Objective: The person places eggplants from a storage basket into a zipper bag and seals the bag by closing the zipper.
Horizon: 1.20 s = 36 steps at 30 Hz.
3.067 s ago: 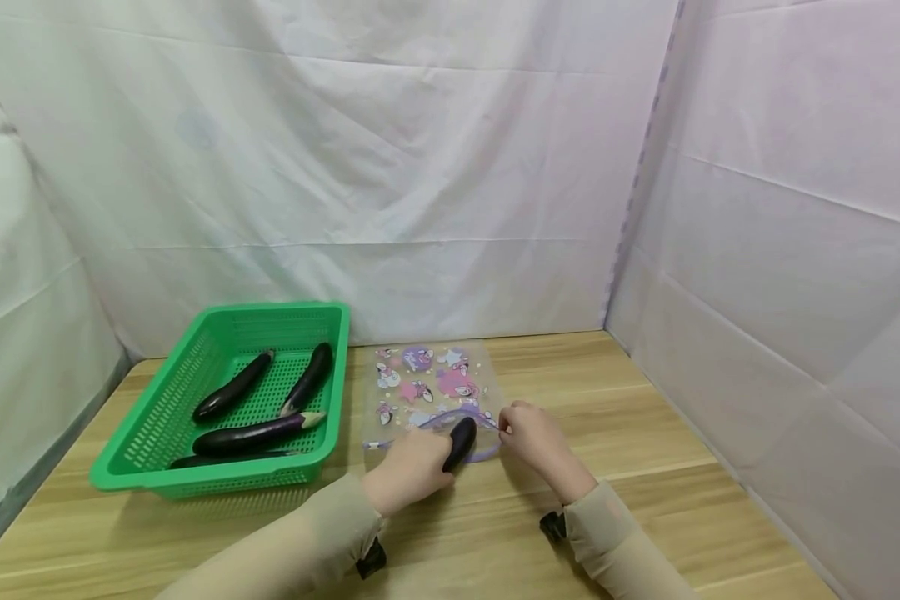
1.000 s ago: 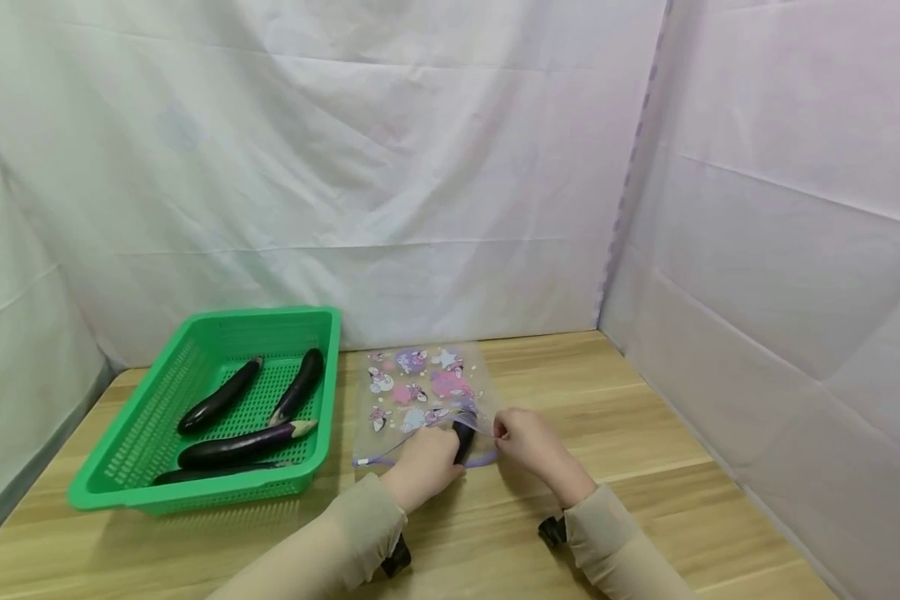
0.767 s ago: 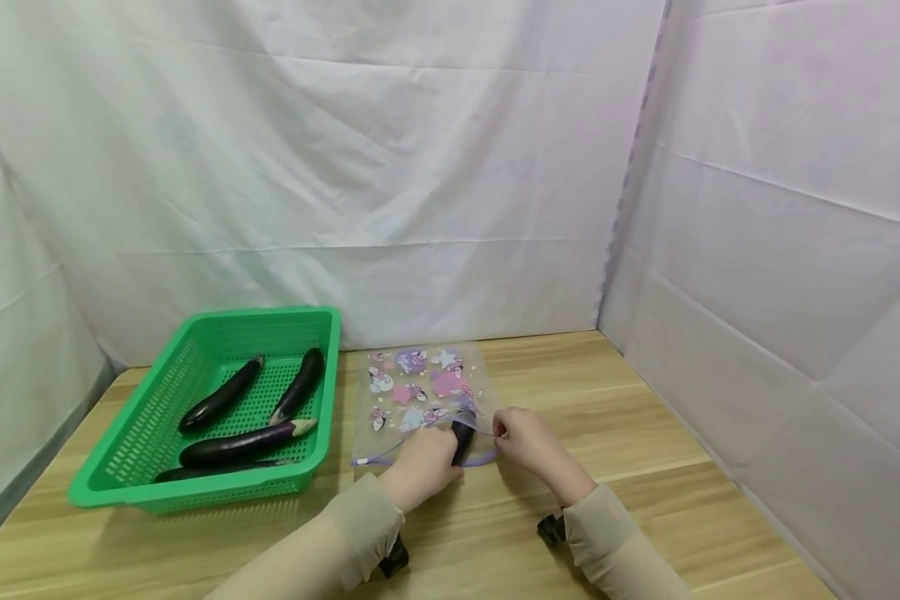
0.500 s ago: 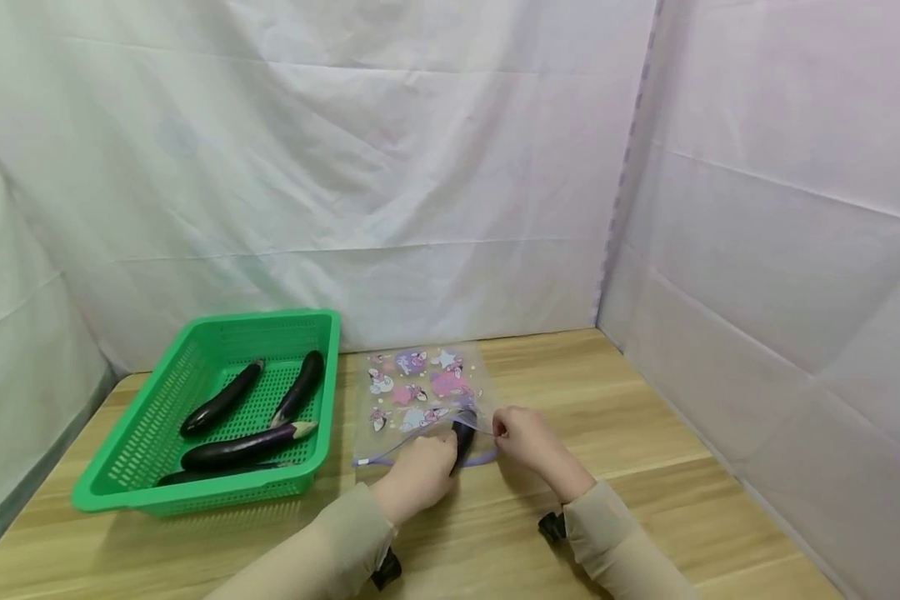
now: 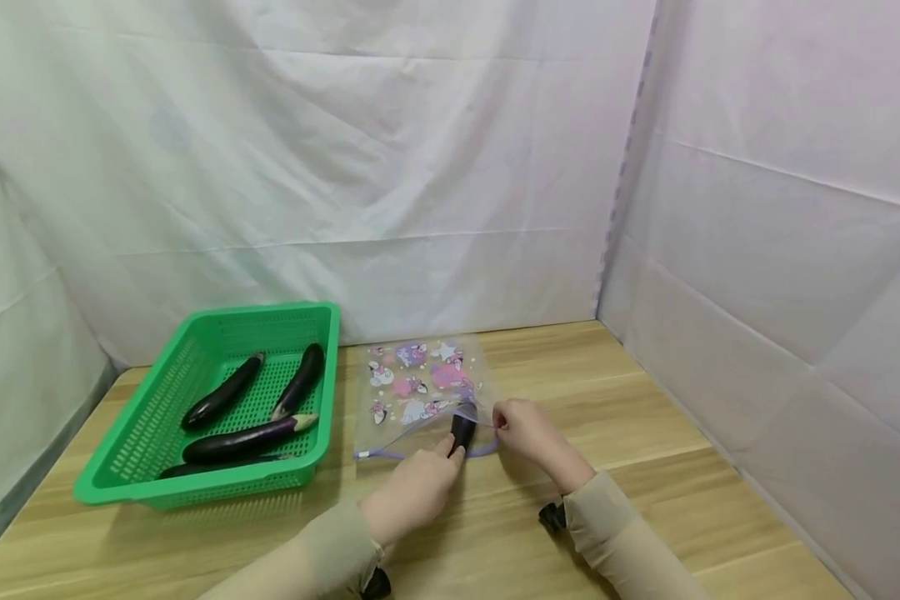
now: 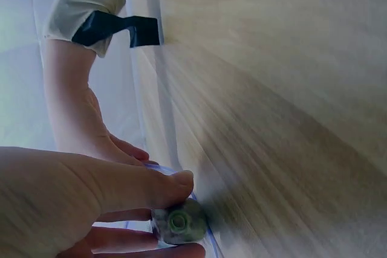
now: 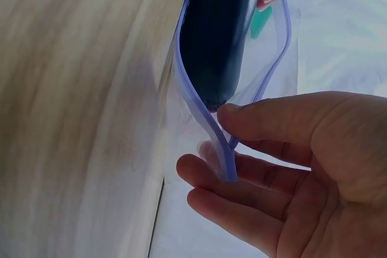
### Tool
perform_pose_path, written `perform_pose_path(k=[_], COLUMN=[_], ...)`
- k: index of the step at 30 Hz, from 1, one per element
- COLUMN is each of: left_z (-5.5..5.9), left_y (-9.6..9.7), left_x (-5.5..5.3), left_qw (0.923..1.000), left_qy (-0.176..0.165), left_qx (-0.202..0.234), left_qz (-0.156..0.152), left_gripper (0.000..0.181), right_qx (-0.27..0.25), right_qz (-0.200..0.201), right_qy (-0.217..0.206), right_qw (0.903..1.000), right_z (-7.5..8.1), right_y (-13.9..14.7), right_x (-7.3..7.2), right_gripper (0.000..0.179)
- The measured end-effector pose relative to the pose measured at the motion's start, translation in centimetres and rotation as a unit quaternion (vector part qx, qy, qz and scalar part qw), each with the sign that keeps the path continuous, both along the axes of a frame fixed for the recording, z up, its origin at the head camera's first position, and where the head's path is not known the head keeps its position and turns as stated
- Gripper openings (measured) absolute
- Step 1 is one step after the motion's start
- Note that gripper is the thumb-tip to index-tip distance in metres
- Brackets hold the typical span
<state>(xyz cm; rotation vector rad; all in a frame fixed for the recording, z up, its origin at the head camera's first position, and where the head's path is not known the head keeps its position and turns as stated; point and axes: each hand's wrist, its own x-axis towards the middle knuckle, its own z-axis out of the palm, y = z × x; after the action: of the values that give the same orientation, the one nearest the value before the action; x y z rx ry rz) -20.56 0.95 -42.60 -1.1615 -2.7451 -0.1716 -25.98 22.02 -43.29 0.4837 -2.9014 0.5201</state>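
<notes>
A dark purple eggplant (image 5: 462,430) lies with its far part inside the mouth of a clear zip bag (image 5: 390,425) printed with pink and purple cartoon figures. My left hand (image 5: 416,492) holds the eggplant's near end; in the left wrist view its thumb and fingers lie around the green stem end (image 6: 179,222). At the bag's right corner, my right hand (image 5: 528,432) pinches the lilac zip edge (image 7: 227,164) between thumb and fingers. The mouth gapes around the eggplant in the right wrist view. A white slider (image 5: 363,454) sits at the bag's left corner.
To the left stands a green perforated basket (image 5: 328,400) with several eggplants (image 5: 251,439) in it. The wooden table (image 5: 615,408) ends at white cloth walls (image 5: 390,192) behind and on the right. A black wrist strap (image 5: 552,517) shows below the right cuff.
Over the three seconds, the eggplant has slid farther into the bag. My left hand has drawn back towards its near end in the last half second. The right hand keeps its pinch.
</notes>
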Motion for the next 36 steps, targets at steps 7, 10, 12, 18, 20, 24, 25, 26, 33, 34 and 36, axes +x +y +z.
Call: perform_pose_path(k=[7, 10, 12, 18, 20, 24, 25, 26, 33, 34, 36], left_z=[-0.1, -0.4, -0.6, -0.9, -0.9, -1.0, -1.1, -1.1, -0.8, -0.7, -0.5], left_y=[0.1, 0.2, 0.3, 0.5, 0.7, 0.9, 0.9, 1.0, 1.1, 1.0, 0.9], left_x=[-0.1, -0.2, -0.3, -0.8, -1.0, -1.2, -1.2, -1.3, -1.1, -1.0, -0.8], left_qw=[0.9999, 0.9999, 0.9998, 0.9995, 0.9993, 0.9989, 0.9988, 0.9986, 0.9982, 0.9985, 0.9991], left_qy=[0.007, 0.005, 0.003, -0.021, -0.031, -0.044, -0.047, -0.05, -0.06, -0.055, -0.042], left_qx=[0.006, 0.007, 0.011, 0.02, 0.021, 0.018, 0.016, 0.014, 0.0, -0.003, -0.006], left_qz=[-0.012, -0.012, -0.013, -0.01, -0.007, -0.001, 0.001, 0.002, 0.003, 0.001, -0.005], left_gripper=[0.044, 0.046, 0.047, 0.055, 0.058, 0.058, 0.058, 0.058, 0.056, 0.055, 0.052], right_qx=[0.006, 0.013, 0.013, -0.001, -0.003, 0.0, 0.0, 0.0, 0.002, 0.002, 0.004], right_qz=[-0.015, -0.021, -0.026, -0.04, -0.045, -0.051, -0.051, -0.05, -0.048, -0.048, -0.047], right_qy=[0.004, -0.001, -0.007, -0.02, -0.026, -0.033, -0.032, -0.031, -0.03, -0.031, -0.032], right_qw=[0.9999, 0.9997, 0.9996, 0.999, 0.9986, 0.9982, 0.9982, 0.9983, 0.9984, 0.9984, 0.9984], right_z=[-0.2, -0.4, -0.5, -0.7, -0.7, -0.6, -0.6, -0.6, -0.6, -0.6, -0.4], right_y=[0.2, 0.3, 0.3, 0.2, 0.2, 0.1, 0.1, 0.1, 0.1, 0.1, 0.1], right_x=[0.1, 0.2, 0.3, 0.4, 0.4, 0.5, 0.5, 0.5, 0.3, 0.1, -0.1], right_gripper=[0.017, 0.015, 0.014, 0.011, 0.011, 0.012, 0.012, 0.012, 0.011, 0.01, 0.01])
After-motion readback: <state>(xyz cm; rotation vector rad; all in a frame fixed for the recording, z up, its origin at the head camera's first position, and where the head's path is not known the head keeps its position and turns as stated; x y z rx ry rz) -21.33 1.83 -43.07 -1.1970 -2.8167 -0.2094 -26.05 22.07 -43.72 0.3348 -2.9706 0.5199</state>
